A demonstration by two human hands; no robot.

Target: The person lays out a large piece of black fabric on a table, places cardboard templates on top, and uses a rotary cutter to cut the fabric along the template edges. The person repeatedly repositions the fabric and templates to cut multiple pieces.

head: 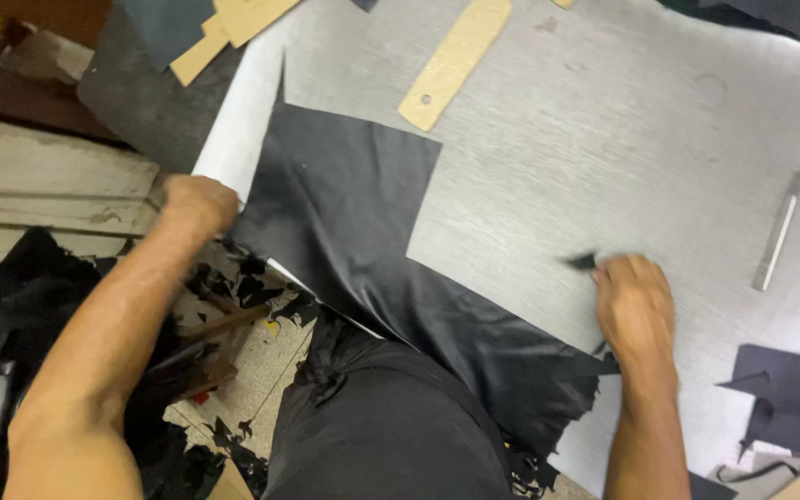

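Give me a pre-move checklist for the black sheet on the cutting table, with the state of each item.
1. Left hand on the black sheet at the table edge: ok, it meets the sheet's left border.
2. Right hand grip: cannot tell; a small dark piece shows at its fingertips, blurred.
3. Sheet flat on the table: not ok, its lower part hangs over the near edge.
4. Metal tool within reach: ok, it lies free to the right of the right hand.
5. Cardboard template off the sheet: ok, it lies beyond the sheet's far corner.
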